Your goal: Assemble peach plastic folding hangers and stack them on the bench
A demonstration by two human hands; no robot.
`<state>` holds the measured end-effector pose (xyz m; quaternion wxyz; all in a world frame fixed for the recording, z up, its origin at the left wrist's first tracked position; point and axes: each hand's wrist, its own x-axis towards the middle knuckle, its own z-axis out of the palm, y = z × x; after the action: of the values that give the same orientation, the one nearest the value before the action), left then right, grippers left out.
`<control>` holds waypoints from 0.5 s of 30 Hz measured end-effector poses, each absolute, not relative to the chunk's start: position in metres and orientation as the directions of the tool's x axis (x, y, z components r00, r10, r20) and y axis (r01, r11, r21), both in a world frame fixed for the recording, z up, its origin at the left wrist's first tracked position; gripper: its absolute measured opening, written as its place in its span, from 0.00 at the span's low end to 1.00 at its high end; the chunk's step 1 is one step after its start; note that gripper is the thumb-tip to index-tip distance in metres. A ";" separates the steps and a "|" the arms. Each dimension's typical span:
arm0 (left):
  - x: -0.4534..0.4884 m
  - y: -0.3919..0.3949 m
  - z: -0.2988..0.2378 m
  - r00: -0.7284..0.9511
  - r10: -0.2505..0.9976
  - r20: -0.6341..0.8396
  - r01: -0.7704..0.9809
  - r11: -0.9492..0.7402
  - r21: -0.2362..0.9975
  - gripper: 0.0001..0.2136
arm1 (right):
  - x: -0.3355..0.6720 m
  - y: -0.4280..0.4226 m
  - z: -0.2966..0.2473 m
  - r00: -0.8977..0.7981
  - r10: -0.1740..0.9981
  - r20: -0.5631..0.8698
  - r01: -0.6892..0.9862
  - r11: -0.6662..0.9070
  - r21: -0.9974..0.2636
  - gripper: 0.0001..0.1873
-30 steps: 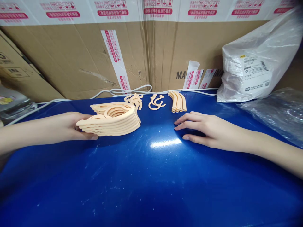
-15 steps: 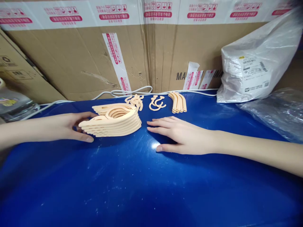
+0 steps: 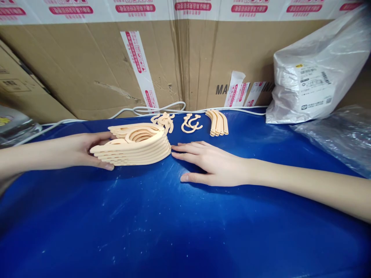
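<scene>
A neat stack of beige plastic clothes hanger bodies [image 3: 136, 148] lies on the blue tabletop [image 3: 185, 224]. My left hand [image 3: 92, 150] wraps around its left end, thumb along the near side and the fingers partly hidden behind it. Flat on the table, my right hand [image 3: 214, 162] has its fingers stretched out, with the fingertips at the stack's right end. Behind the stack is a small pile of beige pieces [image 3: 165, 121]. To the right of that lie a few loose hanger hooks [image 3: 191, 122] and a row of curved beige tubes [image 3: 217, 123].
Large cardboard boxes [image 3: 203, 58] wall off the back. A white cable [image 3: 127, 112] runs along the table's rear edge. At the right stand a labelled white plastic parcel [image 3: 307, 77] and crumpled clear plastic [image 3: 342, 135]; another clear plastic bag [image 3: 17, 129] is at the left.
My right hand has slid left until its fingertips meet the hanger stack. My left hand has closed in around the stack's left end. The view has shifted slightly.
</scene>
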<state>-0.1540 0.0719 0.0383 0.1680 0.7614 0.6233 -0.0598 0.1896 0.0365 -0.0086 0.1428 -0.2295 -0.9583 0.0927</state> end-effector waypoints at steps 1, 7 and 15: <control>-0.153 0.072 0.039 0.214 0.929 -0.303 0.970 -0.164 0.181 0.54 | 0.189 0.037 -0.009 -0.853 0.466 0.234 0.412 0.878 -0.244 0.33; -0.154 0.072 0.039 0.220 0.931 -0.291 0.969 -0.174 0.177 0.52 | 0.188 0.036 -0.010 -0.850 0.464 0.251 0.413 0.881 -0.230 0.33; -0.155 0.071 0.040 0.225 0.935 -0.275 0.970 -0.189 0.154 0.51 | 0.186 0.035 -0.010 -0.852 0.461 0.248 0.414 0.883 -0.221 0.32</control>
<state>-0.1549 0.0708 0.0404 0.1483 0.7686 0.6195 -0.0596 0.1864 0.0346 -0.0096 0.1482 -0.2280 -0.9590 0.0799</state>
